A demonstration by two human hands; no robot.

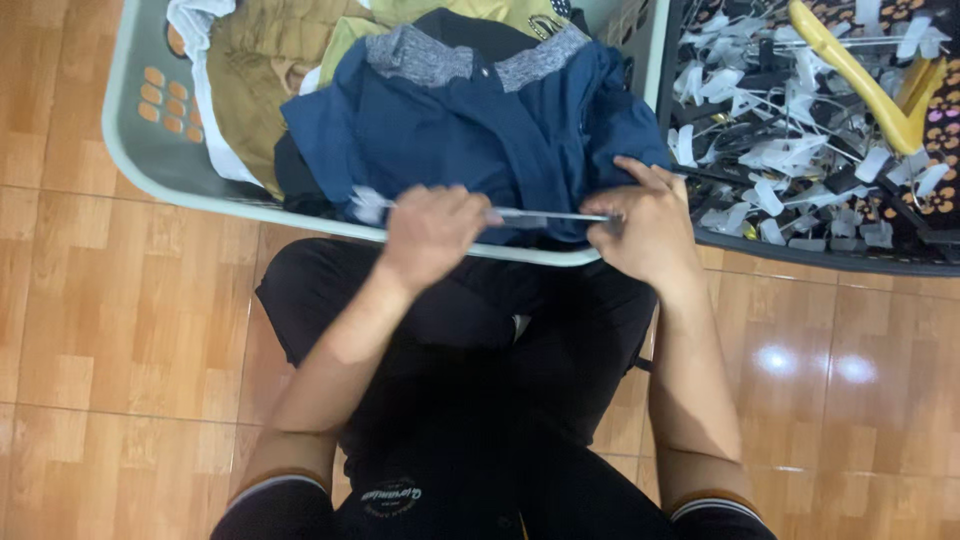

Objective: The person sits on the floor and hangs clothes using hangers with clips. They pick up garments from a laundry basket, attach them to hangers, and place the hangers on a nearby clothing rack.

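Both hands, left hand and right hand, grasping thin metal hanger under soft navy shirt.

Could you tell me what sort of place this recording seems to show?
Probably a home or small laundry spot for hanging clothes: a pale laundry basket full of garments, a dark bin of clip hangers and a glossy tiled floor. Both hands hold a hanger against a navy shirt.
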